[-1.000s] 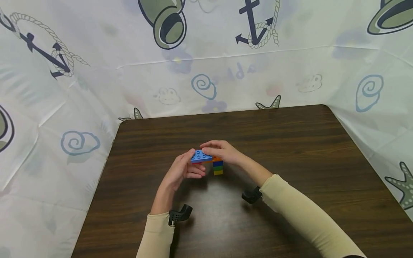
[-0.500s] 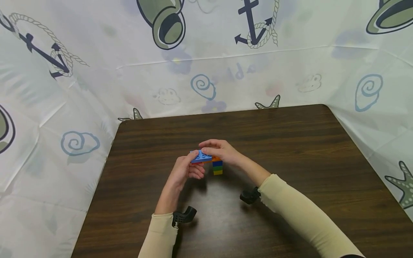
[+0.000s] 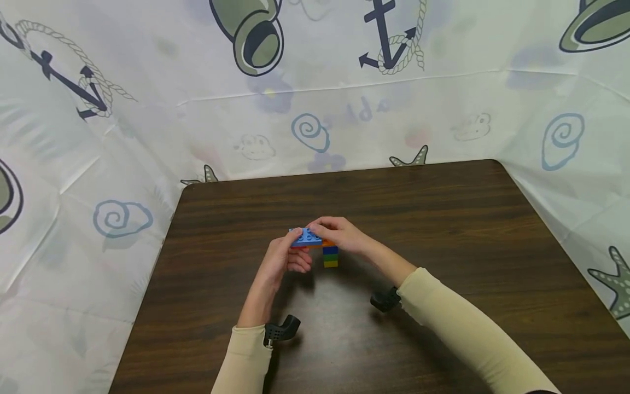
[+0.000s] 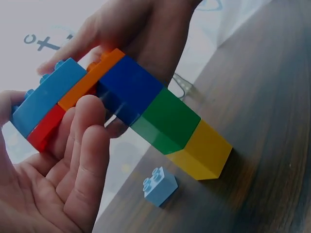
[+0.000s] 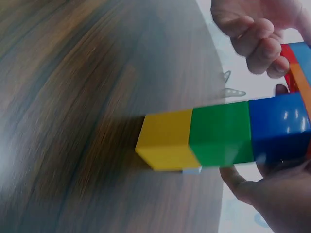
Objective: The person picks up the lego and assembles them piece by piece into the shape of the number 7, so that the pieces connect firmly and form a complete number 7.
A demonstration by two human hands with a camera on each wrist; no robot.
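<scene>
A toy building-brick structure stands in front of me: yellow brick [image 4: 201, 150], green brick [image 4: 167, 119] and dark blue brick [image 4: 130, 87] form a column. An orange brick [image 4: 92, 79] bridges its top and juts left. On the overhang lies a light blue brick [image 3: 307, 237], with a red brick [image 4: 47, 128] beneath. My left hand [image 3: 275, 262] pinches this overhanging end, thumb on the light blue studs and fingers curled below. My right hand [image 3: 344, 234] grips the top from the right, thumb near the light blue brick's right end; its other fingers are partly hidden behind the column.
A small pale blue brick [image 4: 161, 187] sits on the dark wood-grain table [image 3: 418, 208], behind the column and hidden from the head view. A white patterned cloth [image 3: 344, 126] hangs behind the table and along its sides.
My left hand has moved slightly right and its thumb has come over the light blue brick's top. The right fingers have drawn in closer, and the structure has shifted a little left.
</scene>
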